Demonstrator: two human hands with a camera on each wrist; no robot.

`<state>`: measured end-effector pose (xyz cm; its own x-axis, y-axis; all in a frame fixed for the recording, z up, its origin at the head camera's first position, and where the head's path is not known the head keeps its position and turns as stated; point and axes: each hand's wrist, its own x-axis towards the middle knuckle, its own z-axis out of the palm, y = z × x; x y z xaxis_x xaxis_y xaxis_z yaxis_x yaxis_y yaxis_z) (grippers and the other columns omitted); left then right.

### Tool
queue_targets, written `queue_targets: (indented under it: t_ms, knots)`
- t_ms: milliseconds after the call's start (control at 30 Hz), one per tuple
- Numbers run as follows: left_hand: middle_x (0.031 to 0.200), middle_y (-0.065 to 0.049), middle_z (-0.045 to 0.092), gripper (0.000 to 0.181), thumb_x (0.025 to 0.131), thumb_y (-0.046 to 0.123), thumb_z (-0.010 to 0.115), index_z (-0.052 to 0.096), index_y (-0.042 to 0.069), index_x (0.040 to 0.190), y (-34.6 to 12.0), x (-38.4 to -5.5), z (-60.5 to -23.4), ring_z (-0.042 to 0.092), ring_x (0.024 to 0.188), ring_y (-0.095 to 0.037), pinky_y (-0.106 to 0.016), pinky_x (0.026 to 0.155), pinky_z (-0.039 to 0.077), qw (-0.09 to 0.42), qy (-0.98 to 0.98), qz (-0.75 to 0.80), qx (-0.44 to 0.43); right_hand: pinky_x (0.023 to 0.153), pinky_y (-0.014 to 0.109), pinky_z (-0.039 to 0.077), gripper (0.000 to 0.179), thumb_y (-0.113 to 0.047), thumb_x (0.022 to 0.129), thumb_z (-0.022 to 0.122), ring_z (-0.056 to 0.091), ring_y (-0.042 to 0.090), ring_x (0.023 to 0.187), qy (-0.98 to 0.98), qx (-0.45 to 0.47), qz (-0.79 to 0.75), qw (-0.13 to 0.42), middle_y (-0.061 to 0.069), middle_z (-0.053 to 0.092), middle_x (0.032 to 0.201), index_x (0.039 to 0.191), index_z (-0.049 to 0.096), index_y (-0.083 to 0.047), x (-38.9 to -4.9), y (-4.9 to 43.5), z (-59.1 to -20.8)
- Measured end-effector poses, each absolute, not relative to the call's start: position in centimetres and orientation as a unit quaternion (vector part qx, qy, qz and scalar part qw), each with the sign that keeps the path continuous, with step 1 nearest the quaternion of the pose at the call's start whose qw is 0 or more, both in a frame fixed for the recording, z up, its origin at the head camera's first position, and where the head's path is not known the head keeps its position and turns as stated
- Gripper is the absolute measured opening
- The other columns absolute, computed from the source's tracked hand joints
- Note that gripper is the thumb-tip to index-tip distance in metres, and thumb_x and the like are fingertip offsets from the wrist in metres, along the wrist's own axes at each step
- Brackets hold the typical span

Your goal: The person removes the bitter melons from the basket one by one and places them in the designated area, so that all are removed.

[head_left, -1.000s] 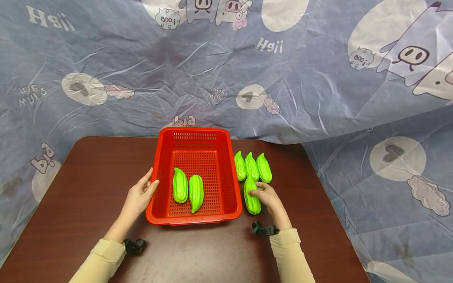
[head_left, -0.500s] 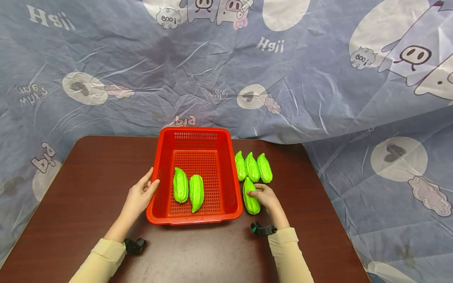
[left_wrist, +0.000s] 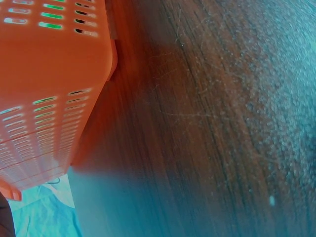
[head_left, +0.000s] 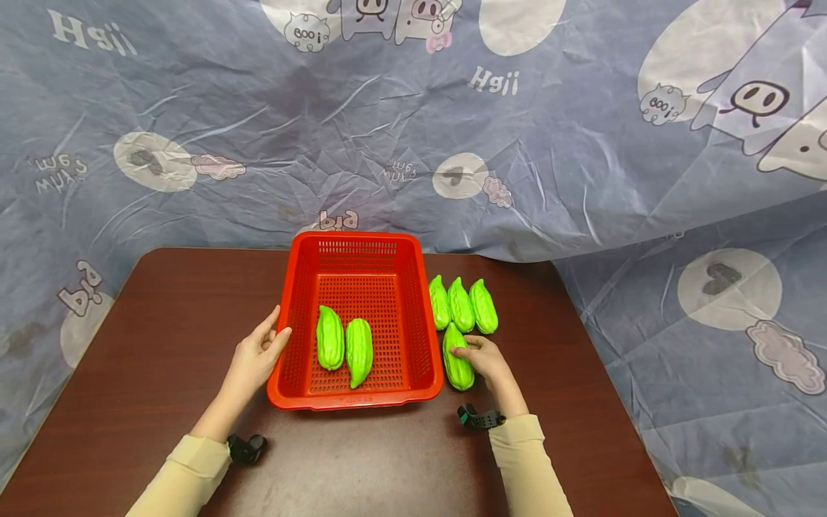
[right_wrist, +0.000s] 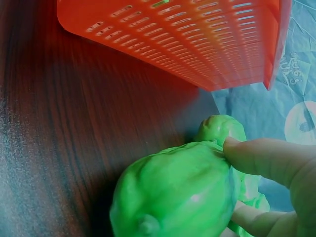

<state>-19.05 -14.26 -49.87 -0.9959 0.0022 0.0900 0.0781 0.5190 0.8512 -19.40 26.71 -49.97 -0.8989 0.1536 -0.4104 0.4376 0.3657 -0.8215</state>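
My right hand (head_left: 486, 359) grips a bright green, ridged bitter melon (head_left: 456, 362), which lies lengthwise just right of the red plastic basket (head_left: 355, 401). The thumb (right_wrist: 247, 154) presses its upper side in the right wrist view, with fingers on its far flank. At the basket's left rim, my left hand (head_left: 255, 357) holds the edge between thumb and fingers; the left wrist view shows mostly the basket's slotted outer wall (left_wrist: 44, 64). Inside the basket lie two more bitter melons, a left one (head_left: 330, 339) and a right one (head_left: 359, 352), side by side.
Beyond the gripped melon, three bitter melons stand in a row: one by the basket (head_left: 439, 304), a middle one (head_left: 461, 306) and an outer one (head_left: 483, 307). The dark wooden table (head_left: 155, 337) meets a printed grey-blue cloth (head_left: 258, 187) behind.
The bitter melon under my right hand has shifted slightly left, towards the basket, and its tip now sits a little lower. My left hand stays at the basket rim.
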Motion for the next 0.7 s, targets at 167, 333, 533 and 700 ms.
queue_targets:
  t_ms: [167,333,533,700]
  knots:
    - [0.081,-0.008,0.05,0.06,0.1,0.028,0.059,0.038,0.005,0.151,-14.28,-19.07,-49.89,0.037,0.055,-0.003,-0.023,0.053,0.035,0.037,-0.87,-0.491,-0.021,0.105,0.051,0.042,0.061,-0.013,0.092,0.066,0.051,0.043,0.126,0.816,0.175,-0.536,0.128,0.033,0.049,0.138,0.142,0.042,0.01,-19.38,26.69,-50.02]
    - [0.078,-0.006,0.046,0.059,0.1,0.026,0.059,0.039,0.004,0.151,-14.22,-19.09,-49.84,0.034,0.054,-0.003,-0.024,0.052,0.033,0.042,-0.871,-0.49,-0.024,0.106,0.052,0.041,0.06,-0.015,0.092,0.067,0.05,0.042,0.126,0.817,0.174,-0.536,0.124,0.03,0.047,0.141,0.141,0.043,0.01,-19.44,26.83,-50.23]
    - [0.078,-0.005,0.045,0.059,0.1,0.025,0.06,0.039,0.004,0.151,-14.21,-19.06,-49.86,0.034,0.055,-0.003,-0.023,0.053,0.033,0.043,-0.871,-0.489,-0.023,0.108,0.053,0.038,0.061,-0.016,0.092,0.068,0.047,0.043,0.129,0.819,0.175,-0.533,0.121,0.029,0.045,0.143,0.141,0.043,0.009,-19.53,26.87,-50.3]
    - [0.077,-0.004,0.044,0.059,0.1,0.025,0.06,0.039,0.003,0.15,-14.17,-19.04,-49.84,0.033,0.054,-0.003,-0.023,0.052,0.032,0.044,-0.872,-0.486,-0.025,0.109,0.052,0.038,0.061,-0.016,0.092,0.068,0.046,0.042,0.131,0.818,0.179,-0.534,0.119,0.03,0.045,0.143,0.142,0.043,0.009,-19.59,26.96,-50.43]
